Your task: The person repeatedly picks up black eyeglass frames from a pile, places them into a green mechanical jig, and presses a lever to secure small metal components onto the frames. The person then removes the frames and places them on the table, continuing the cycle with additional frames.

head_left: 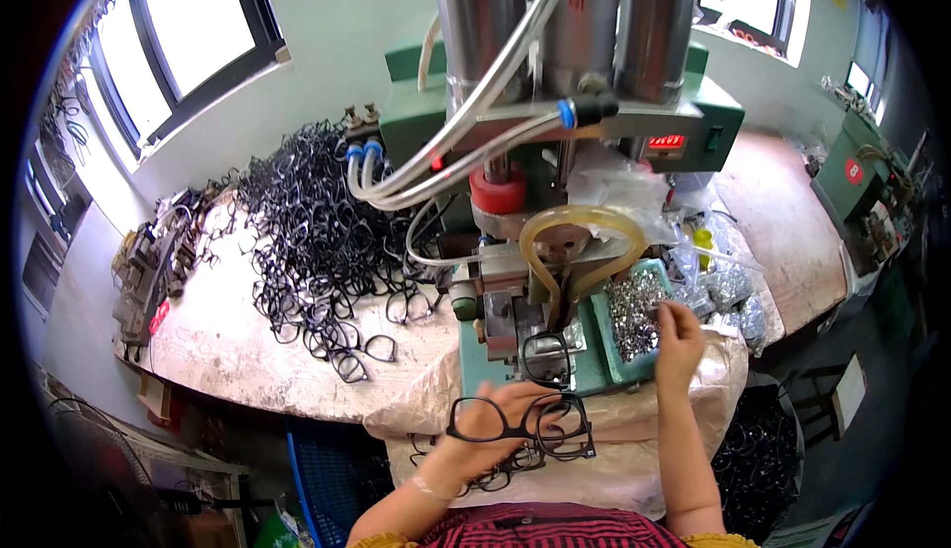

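My left hand [475, 439], in front of the green press [495, 340], grips a black eyeglass frame [507, 437] whose rims face me. Another dark frame [545, 358] rests close above it at the press's working point, under a yellowish curved tube [580, 213]. My right hand [680, 342] is pinched at the right side of a green tray [600, 325] full of small shiny metal parts [636, 315]. Whatever sits between those fingertips is too small to make out. Several more black frames [495, 477] lie on the covering below my left hand.
A large heap of black eyeglass frames [317, 221] covers the table's left. Clear tubes [475, 112] hang before the press's metal cylinders [485, 23]. Bags of small parts [728, 285] lie right of the tray. A blue basket [322, 479] stands below left, a dark-filled sack [758, 459] below right.
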Action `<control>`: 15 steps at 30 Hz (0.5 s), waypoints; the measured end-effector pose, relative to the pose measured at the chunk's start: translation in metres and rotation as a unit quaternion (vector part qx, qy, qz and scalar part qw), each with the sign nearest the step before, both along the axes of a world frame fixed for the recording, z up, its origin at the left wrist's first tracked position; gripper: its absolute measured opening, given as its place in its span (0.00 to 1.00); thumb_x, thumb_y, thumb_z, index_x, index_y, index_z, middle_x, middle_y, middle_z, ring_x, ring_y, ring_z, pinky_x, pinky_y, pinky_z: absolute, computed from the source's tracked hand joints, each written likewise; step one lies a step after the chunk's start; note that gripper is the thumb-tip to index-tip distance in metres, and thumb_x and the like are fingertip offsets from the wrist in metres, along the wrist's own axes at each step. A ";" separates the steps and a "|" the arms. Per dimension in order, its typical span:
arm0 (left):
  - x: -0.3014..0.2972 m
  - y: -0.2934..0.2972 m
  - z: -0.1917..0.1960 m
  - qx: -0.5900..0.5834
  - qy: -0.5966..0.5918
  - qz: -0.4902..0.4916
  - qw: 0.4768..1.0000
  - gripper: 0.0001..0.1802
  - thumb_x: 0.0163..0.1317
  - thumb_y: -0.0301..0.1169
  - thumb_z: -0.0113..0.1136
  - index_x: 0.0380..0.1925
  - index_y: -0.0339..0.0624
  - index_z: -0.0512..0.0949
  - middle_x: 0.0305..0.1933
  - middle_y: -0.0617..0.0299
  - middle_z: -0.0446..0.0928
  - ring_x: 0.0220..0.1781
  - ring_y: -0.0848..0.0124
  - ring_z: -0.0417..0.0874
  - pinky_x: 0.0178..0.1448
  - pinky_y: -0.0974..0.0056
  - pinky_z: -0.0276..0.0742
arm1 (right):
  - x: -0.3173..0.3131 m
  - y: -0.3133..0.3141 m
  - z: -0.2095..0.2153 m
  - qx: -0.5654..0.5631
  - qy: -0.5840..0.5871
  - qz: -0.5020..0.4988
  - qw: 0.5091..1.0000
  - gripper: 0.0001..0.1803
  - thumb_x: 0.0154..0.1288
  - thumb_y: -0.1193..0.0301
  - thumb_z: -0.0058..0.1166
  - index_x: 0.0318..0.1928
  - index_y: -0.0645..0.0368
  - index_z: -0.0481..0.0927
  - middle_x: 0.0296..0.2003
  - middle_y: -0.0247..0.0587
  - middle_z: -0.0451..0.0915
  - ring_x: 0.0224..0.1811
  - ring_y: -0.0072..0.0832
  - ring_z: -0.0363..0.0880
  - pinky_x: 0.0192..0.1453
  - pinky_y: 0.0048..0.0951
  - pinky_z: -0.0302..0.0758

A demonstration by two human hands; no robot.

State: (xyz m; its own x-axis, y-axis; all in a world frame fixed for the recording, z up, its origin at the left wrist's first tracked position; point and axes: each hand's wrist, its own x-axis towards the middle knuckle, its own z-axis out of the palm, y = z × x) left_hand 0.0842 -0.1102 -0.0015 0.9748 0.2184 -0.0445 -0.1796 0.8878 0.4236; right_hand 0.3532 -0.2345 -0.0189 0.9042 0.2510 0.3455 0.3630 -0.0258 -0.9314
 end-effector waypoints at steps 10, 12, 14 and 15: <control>-0.087 0.074 0.093 0.497 0.241 0.516 0.654 0.14 0.59 0.14 0.61 0.45 0.34 0.78 0.45 0.61 0.80 0.36 0.77 0.80 0.40 0.74 0.77 | 0.002 0.027 -0.009 0.091 0.085 0.071 0.990 0.07 0.67 0.78 0.60 0.45 0.63 0.84 0.38 0.32 0.84 0.40 0.18 0.79 0.49 0.19 0.74; -0.061 0.063 0.083 0.548 0.267 0.426 0.669 0.10 0.63 0.17 0.61 0.44 0.35 0.80 0.44 0.61 0.82 0.32 0.78 0.81 0.33 0.76 0.76 | -0.008 0.038 0.003 0.092 0.096 0.105 0.986 0.08 0.66 0.79 0.61 0.45 0.63 0.85 0.39 0.33 0.85 0.41 0.18 0.79 0.49 0.19 0.74; -0.024 0.056 0.038 0.517 0.246 0.343 0.744 0.08 0.66 0.21 0.61 0.44 0.35 0.82 0.44 0.61 0.82 0.36 0.77 0.82 0.38 0.74 0.77 | -0.011 0.042 0.006 0.075 0.096 0.131 0.984 0.08 0.66 0.79 0.61 0.45 0.64 0.85 0.39 0.33 0.84 0.41 0.18 0.79 0.49 0.20 0.74; -0.009 0.050 0.011 0.498 0.247 0.343 0.757 0.08 0.66 0.23 0.61 0.44 0.35 0.82 0.44 0.61 0.83 0.38 0.76 0.82 0.41 0.72 0.78 | -0.009 0.037 0.000 0.049 0.080 0.109 0.990 0.07 0.66 0.79 0.61 0.44 0.65 0.85 0.38 0.35 0.85 0.42 0.20 0.80 0.49 0.21 0.74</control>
State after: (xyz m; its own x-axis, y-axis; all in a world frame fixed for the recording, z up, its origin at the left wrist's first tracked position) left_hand 0.0749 -0.0606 0.0093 0.5346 0.8312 0.1529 -0.0554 -0.1460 0.9877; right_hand 0.3445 -0.1973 -0.0184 0.8777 0.4181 0.2341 0.1977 0.1291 -0.9717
